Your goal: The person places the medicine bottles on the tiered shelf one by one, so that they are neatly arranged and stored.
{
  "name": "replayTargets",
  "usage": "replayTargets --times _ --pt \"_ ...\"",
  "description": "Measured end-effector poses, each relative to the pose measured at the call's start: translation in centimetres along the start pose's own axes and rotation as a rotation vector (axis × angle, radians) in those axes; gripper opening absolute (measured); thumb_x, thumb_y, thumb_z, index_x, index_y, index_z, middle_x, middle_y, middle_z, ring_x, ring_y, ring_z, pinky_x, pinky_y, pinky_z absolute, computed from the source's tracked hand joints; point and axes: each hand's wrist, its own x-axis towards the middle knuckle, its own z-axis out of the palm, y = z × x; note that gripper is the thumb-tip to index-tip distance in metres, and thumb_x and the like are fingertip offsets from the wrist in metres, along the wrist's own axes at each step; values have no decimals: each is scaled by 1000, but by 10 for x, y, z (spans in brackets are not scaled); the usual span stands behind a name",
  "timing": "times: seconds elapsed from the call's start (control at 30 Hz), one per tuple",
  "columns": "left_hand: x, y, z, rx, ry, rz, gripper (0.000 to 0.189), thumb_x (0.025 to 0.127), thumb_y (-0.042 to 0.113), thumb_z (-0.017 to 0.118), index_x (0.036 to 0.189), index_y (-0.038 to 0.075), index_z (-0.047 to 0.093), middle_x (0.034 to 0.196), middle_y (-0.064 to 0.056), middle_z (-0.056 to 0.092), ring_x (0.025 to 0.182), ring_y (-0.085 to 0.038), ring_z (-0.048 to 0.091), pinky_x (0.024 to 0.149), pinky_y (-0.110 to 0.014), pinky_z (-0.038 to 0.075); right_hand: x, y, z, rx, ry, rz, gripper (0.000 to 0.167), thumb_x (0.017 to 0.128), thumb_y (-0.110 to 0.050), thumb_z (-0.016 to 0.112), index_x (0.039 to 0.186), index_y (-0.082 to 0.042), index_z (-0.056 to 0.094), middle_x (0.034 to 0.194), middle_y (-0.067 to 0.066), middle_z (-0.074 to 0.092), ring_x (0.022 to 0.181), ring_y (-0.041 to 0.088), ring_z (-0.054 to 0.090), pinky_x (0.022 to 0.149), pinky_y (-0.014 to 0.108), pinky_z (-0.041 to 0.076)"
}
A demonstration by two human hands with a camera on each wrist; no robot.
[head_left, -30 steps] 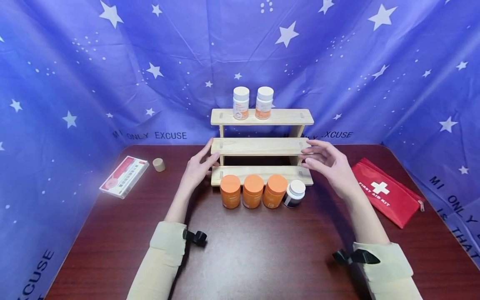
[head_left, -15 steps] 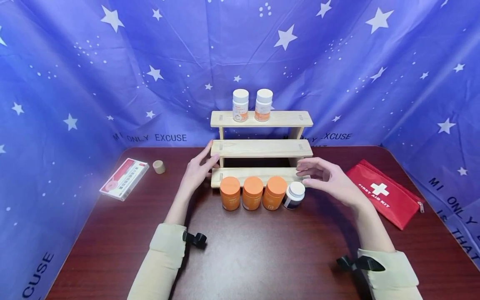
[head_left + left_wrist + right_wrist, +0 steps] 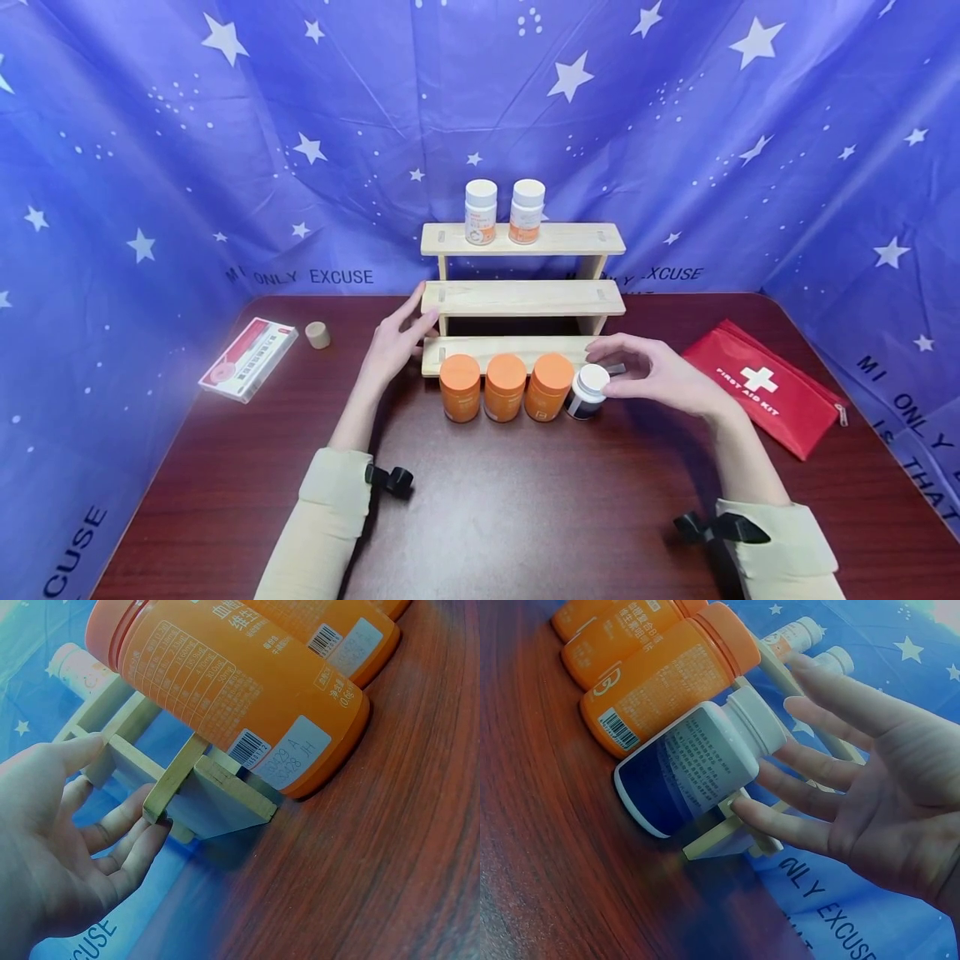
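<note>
A three-tier wooden shelf [image 3: 517, 297] stands at the back of the table. My left hand [image 3: 393, 337] holds its left end, thumb and bent fingers on the board ends in the left wrist view. Before the lowest tier stand three orange bottles [image 3: 460, 392] in a row. At the row's right end is a small white pill bottle [image 3: 588, 393] with a dark blue label. Beside that bottle my right hand [image 3: 660, 375] is spread, fingers behind it and thumb by its cap; the right wrist view shows the palm bare. Two white bottles [image 3: 481, 215] with orange-and-white labels stand on the top tier.
A red first aid pouch [image 3: 765, 387] lies at the right. To the left are a red-and-white medicine box [image 3: 249, 358] and a small beige cylinder [image 3: 317, 335]. A blue star-printed curtain [image 3: 337, 125] closes off the back and sides.
My right hand has left the shelf's right end and moved down and left to the white pill bottle. The left hand stays at the shelf's left end.
</note>
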Motion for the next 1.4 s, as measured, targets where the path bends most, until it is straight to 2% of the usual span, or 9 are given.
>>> replayTargets --times 0.17,0.4,0.8,1.0,1.2,1.4 --pt "0 -1 0 -1 4 -5 62 97 65 58 152 59 31 101 -16 78 83 -19 76 83 -43 65 2 6 1 -3 -31 -29 54 84 2 81 134 3 60 130 14 65 114 10 68 91 31 63" --pt "1 -1 0 -7 4 -8 62 97 64 59 152 59 32 102 -15 78 83 -18 76 81 -38 65 4 13 2 -6 -36 -12 53 82 0 83 131 -1 63 125 3 67 109 7 69 90 31 63" --pt "0 0 0 7 6 -7 63 96 67 58 152 59 31 101 -14 79 74 -16 74 81 -41 63 7 18 6 -99 19 -5 46 80 -7 88 123 -9 71 120 10 68 105 3 65 86 24 60" --pt "0 0 0 0 9 -6 63 97 65 58 153 58 32 101 -16 78 75 -17 74 84 -46 64 7 16 7 -137 35 27 44 79 -13 89 120 -14 73 118 8 70 103 5 66 86 24 61" --pt "0 0 0 -8 5 -2 67 97 64 59 157 51 32 100 -17 78 77 -18 75 84 -46 64 7 16 6 -137 44 12 43 80 -12 89 119 -13 73 117 7 71 102 4 66 86 22 59" --pt "1 1 0 -10 1 -2 65 96 64 60 155 55 32 100 -16 77 83 -17 75 84 -44 64 4 14 3 -126 34 -19 40 83 -9 85 120 -12 72 115 1 71 103 6 67 88 19 56"
